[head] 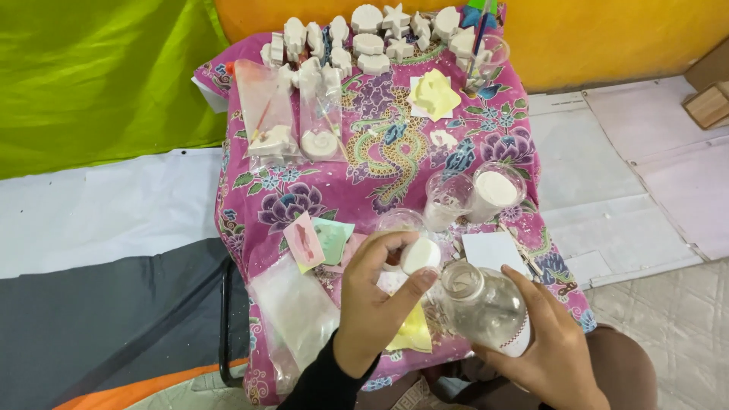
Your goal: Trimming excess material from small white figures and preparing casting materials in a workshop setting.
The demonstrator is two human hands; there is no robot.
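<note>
My left hand (376, 300) pinches a white bottle cap (420, 254) between thumb and fingers, just above a clear plastic cup (396, 222). My right hand (550, 345) grips a clear glass bottle (486, 307) with an open mouth, tilted toward the left hand. Both hands are at the near edge of a small table covered with a pink floral cloth (364, 175). The bottle looks nearly empty, with a whitish film inside.
Two clear cups (448, 199) (497, 188) hold white powder or liquid. Several white plaster figures (372, 34) line the far edge; two more sit in plastic bags (269, 121). Yellow moulds (434, 95) (414, 332), coloured cards (319, 239), a white card (492, 249) and an empty bag (296, 307) lie around.
</note>
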